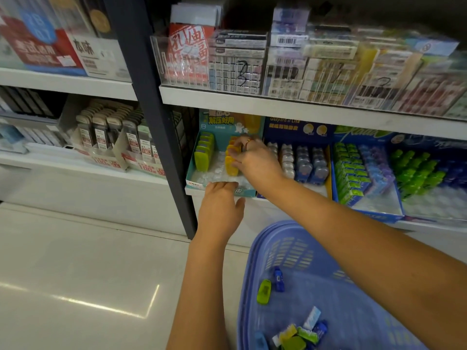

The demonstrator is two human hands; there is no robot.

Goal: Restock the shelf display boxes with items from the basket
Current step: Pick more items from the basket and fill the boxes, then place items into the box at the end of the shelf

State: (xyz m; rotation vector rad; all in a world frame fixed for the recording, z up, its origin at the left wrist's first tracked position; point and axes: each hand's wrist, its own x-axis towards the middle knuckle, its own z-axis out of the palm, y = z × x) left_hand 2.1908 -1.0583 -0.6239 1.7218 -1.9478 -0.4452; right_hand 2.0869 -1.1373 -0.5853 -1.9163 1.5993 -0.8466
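A white shelf [252, 213] carries a row of display boxes, and below it to the right stands the blue basket [290, 248], with a loose green item [264, 291], a blue one [278, 279] and a few more inside. In the teal display box [221, 144] at the left end, the hands work apart. The left hand [219, 208] lies with straight fingers on the box's front lip, while the right hand [255, 162] pinches a yellow item [231, 165] standing in a row beside the green row [202, 155].

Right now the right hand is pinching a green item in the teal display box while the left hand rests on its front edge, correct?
Not quite: the head view shows the right hand pinching a yellow item, not green. The rest holds.
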